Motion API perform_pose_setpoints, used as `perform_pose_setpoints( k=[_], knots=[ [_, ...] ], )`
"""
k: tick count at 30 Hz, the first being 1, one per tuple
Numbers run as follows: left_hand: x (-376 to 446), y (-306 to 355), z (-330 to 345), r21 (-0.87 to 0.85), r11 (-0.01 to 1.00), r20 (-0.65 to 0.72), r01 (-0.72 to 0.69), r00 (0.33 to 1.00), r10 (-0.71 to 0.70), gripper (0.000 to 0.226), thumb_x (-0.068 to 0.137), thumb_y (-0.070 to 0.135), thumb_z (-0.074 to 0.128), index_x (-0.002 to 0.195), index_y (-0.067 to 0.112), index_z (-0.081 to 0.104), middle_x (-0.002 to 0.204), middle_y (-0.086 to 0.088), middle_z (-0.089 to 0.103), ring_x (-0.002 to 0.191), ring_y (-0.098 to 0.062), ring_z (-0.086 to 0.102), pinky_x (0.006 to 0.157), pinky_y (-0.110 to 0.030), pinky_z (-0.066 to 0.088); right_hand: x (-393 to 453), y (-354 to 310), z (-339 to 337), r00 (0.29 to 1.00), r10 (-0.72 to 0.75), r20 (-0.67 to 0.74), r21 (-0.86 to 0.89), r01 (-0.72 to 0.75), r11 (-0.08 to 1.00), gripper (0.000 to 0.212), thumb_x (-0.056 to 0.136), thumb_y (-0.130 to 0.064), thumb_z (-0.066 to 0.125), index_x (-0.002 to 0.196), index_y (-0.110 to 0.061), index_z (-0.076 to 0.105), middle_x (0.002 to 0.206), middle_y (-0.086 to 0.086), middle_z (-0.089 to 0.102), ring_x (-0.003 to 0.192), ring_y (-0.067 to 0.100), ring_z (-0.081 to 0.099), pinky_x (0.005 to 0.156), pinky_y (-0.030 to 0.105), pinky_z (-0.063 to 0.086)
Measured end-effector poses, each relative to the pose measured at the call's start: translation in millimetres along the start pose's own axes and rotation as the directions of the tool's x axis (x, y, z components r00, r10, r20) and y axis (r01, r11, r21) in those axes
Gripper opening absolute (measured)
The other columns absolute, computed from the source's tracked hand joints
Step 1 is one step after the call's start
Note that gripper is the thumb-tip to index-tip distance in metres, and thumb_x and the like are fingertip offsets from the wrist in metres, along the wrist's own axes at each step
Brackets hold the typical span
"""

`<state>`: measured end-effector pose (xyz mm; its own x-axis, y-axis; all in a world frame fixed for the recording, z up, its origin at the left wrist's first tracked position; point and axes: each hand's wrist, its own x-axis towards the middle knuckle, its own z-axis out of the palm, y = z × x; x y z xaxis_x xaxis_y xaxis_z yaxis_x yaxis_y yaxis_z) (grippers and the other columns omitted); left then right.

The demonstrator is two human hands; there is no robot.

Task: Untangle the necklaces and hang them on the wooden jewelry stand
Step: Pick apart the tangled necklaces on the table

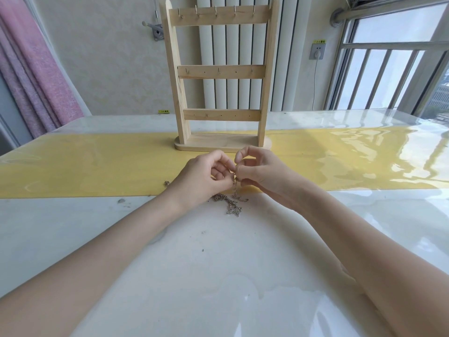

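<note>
A tangled heap of metal necklace chains (230,204) lies on the white table just below my hands, with a strand rising up between them. My left hand (206,177) and my right hand (260,170) meet fingertip to fingertip and both pinch that strand above the heap. The wooden jewelry stand (220,71) stands upright just behind my hands on the yellow runner (97,164). Its three crossbars carry small hooks, and nothing hangs on them. A small loose bit of chain (167,183) lies to the left of my left wrist.
The glossy white table (218,276) stretches toward me. Behind the stand are a wall and a white radiator (245,45). A pink curtain (31,69) hangs at the left, and a window with bars (388,76) is at the right.
</note>
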<state>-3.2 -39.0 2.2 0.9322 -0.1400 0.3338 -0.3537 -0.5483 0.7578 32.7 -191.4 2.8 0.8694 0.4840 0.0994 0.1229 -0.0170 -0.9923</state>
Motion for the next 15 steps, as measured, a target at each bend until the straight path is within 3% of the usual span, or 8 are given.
perform_pose_setpoints(
  k=[7, 11, 15],
  knots=[
    [1.2, -0.9, -0.7, 0.015, 1.0, -0.068, 0.011, 0.998, -0.01, 0.015, 0.08, 0.007, 0.069, 0.076, 0.02, 0.063, 0.075, -0.002, 0.066, 0.064, -0.007, 0.055, 0.069, -0.02, 0.048, -1.2, -2.5, 3.4, 0.997, -0.067, -0.042, -0.05, 0.065, 0.997, 0.024, 0.084, 0.014, 0.051, 0.083, -0.011, 0.049, 0.069, 0.001, 0.047, 0.054, 0.009, 0.047, 0.063, 0.021, 0.044],
    [-0.6, 1.7, 0.8, -0.266, 0.958, 0.013, 0.11, 0.994, -0.11, 0.012, 0.086, 0.005, 0.064, 0.078, 0.013, 0.059, 0.069, 0.0, 0.06, 0.057, -0.004, 0.053, 0.06, -0.016, 0.047, 0.0, -1.7, 0.4, 0.998, -0.057, -0.04, 0.041, 0.058, 0.997, 0.028, 0.084, 0.017, 0.049, 0.09, -0.01, 0.052, 0.073, 0.002, 0.049, 0.054, 0.011, 0.045, 0.062, 0.02, 0.043],
    [-0.2, 3.1, -1.7, -0.545, 0.803, 0.087, 0.241, 0.969, -0.232, 0.009, 0.091, 0.01, 0.057, 0.082, 0.011, 0.06, 0.064, 0.006, 0.058, 0.058, -0.004, 0.051, 0.06, -0.018, 0.047, 1.5, -4.4, -5.8, 1.0, -0.018, 0.002, 0.255, 0.017, 0.967, 0.029, 0.085, 0.018, 0.051, 0.096, -0.009, 0.055, 0.077, 0.003, 0.056, 0.063, 0.015, 0.055, 0.063, 0.02, 0.046]
  ],
)
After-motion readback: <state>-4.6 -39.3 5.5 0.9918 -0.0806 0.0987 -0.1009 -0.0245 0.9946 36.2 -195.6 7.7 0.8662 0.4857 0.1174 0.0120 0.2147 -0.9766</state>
